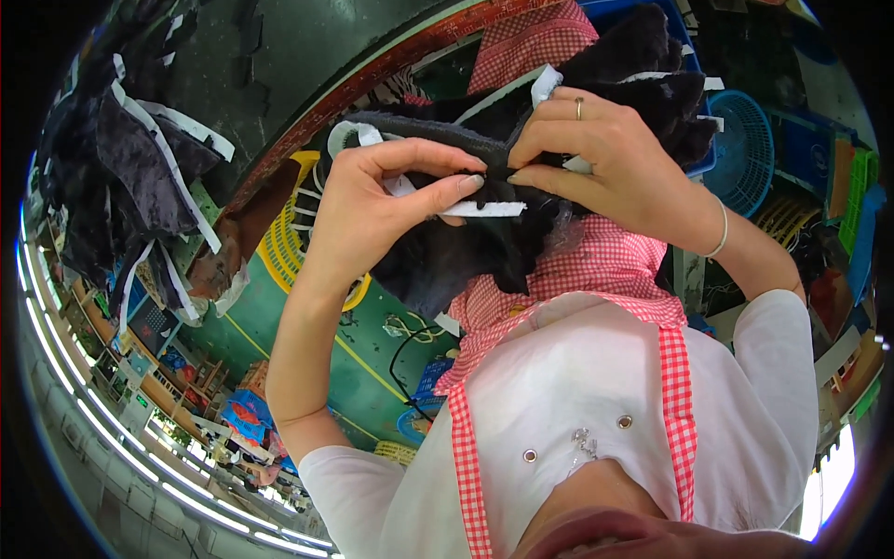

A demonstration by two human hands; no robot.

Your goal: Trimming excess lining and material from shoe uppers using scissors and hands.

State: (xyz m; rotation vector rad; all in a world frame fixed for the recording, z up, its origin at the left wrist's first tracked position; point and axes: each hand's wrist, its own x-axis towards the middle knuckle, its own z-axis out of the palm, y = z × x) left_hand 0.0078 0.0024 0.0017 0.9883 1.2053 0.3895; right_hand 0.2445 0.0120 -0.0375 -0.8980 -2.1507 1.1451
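Note:
Both hands are raised in front of my chest over a piece of black fuzzy fabric [466, 252] edged with a white strip [484, 210]. My left hand [372, 210] pinches the fabric and strip between thumb and fingers. My right hand [605, 154], wearing a ring and a thin bracelet, grips the same piece from the other side, fingertips meeting the left thumb. More black fabric [652, 65] bunches behind the right hand. Below hangs a red-and-white checked apron [605, 270] over a white top.
A heap of dark fabric pieces with white strips [130, 177] lies on a dark table [279, 65] at the left. A yellow basket [279, 252] sits on the green floor [372, 363], and a blue basket [745, 149] stands at the right with stacked crates.

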